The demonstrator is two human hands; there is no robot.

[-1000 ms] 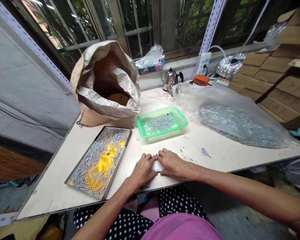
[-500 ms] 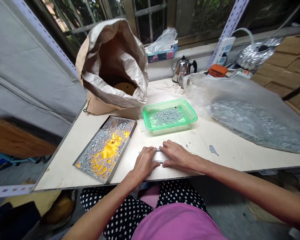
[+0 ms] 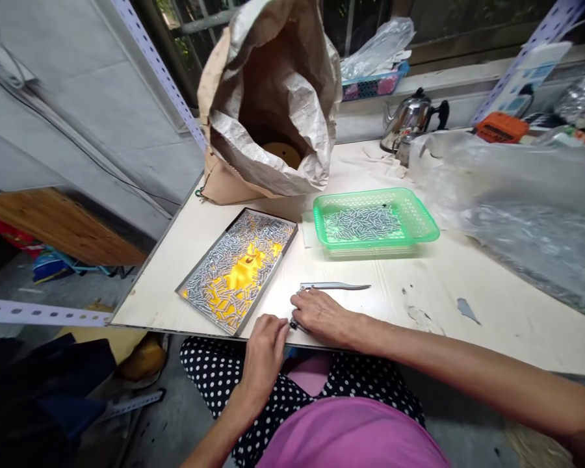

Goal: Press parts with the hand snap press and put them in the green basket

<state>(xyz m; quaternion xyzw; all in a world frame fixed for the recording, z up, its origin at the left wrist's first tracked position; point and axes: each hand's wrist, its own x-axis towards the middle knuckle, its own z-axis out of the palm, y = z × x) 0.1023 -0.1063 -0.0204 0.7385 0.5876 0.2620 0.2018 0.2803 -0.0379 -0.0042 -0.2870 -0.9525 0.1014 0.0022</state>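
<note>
My right hand (image 3: 322,317) rests low over the table's front edge, its fingers curled around a slim metal part, mostly hidden under them. At that part's left end a small dark piece (image 3: 293,323) sticks out. Thumb and fingertips of my left hand (image 3: 267,341) are pinched together right at this dark end; whatever they grip is too small to make out. Just beyond my right knuckles a long, flat silver metal piece (image 3: 335,286), tapering to the right, lies loose on the table.
Left of my hands is a shallow tray (image 3: 266,279) of small metal pins over a yellow bottom. A green plastic basket (image 3: 375,246) holds more pins. Behind stand a big open paper sack (image 3: 234,172) and a kettle (image 3: 414,117); a clear plastic bag (image 3: 526,221) lies right.
Both hands were on flat metal pieces laid along the table; one piece now lies free beyond them. My hands have come nearer the table edge, around the dark-ended part. The view has turned left.
</note>
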